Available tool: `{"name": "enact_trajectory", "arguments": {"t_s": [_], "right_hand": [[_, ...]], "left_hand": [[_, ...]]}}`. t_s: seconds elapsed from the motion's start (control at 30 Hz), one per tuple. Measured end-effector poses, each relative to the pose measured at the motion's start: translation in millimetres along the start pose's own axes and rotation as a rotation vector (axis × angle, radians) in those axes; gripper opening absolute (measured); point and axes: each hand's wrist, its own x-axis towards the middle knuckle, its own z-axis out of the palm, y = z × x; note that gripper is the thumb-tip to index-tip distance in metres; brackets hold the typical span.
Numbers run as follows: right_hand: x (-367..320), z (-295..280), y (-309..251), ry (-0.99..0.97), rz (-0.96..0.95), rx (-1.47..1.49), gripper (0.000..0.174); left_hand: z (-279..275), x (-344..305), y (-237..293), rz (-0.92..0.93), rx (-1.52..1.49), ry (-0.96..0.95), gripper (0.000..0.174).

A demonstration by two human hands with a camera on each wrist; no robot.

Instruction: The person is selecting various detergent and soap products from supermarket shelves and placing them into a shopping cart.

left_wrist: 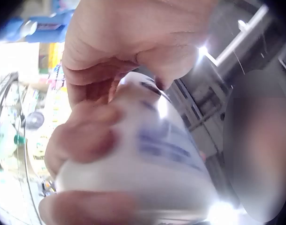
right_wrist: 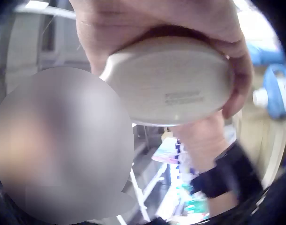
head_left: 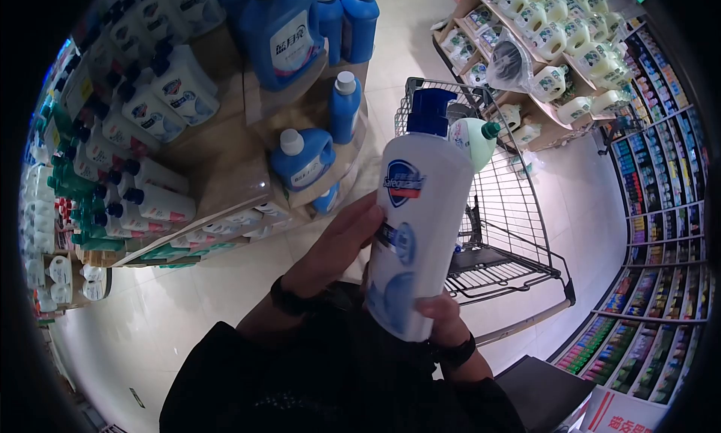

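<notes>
A white pump bottle (head_left: pixel 420 230) with a dark blue pump and a Safeguard label is held in front of the body, pump end up and slightly tilted. My left hand (head_left: pixel 338 245) grips its left side. At the lower right, my right hand (head_left: pixel 444 322) holds the base end, thumb on the front. The left wrist view shows the left hand (left_wrist: pixel 133 37) with fingers curled round the white bottle (left_wrist: pixel 166 145). In the right wrist view, the right hand (right_wrist: pixel 166 18) wraps the bottle's flat base (right_wrist: pixel 171 84).
A wire shopping cart (head_left: pixel 518 208) stands beyond the bottle, with a pale green bottle (head_left: pixel 472 141) showing at its far end. Blue bottles (head_left: pixel 289 42) and white pump bottles (head_left: pixel 180 87) fill the display at left. Stocked shelves (head_left: pixel 653 208) curve along the right.
</notes>
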Motion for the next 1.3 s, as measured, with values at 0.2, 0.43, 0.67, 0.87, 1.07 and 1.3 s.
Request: {"name": "enact_trajectory", "arguments": {"t_s": [0.2, 0.43, 0.67, 0.87, 1.07, 1.3], "right_hand": [[7.2, 18.7, 0.2, 0.487, -0.397, -1.189, 0.099], [-26.0, 2.1, -37.8, 0.383, -0.426, -1.405, 0.074], [-64.1, -5.7, -71.8, 0.437, -0.341, -1.462, 0.056], [-78.6, -26.1, -80.1, 0.450, -0.073, -1.450, 0.042], [-86.4, -61.1, -101.0, 0.624, -0.372, -1.449, 0.031], [-48.5, -154.3, -134.3, 0.810, -0.241, -1.550, 0.030]], "left_hand": [[17.1, -2.4, 2.1, -0.015, 0.110, 0.138, 0.073], [-9.3, -0.9, -9.3, -0.040, -0.068, -0.008, 0.075], [12.3, 6.2, -32.8, 0.306, 1.068, -0.218, 0.079], [21.7, 21.8, -64.3, 0.209, 1.015, -0.408, 0.081], [44.9, 59.5, -94.8, 0.234, 0.873, -0.340, 0.071], [13.0, 60.2, -171.1, 0.141, 1.116, -0.202, 0.050]]}}
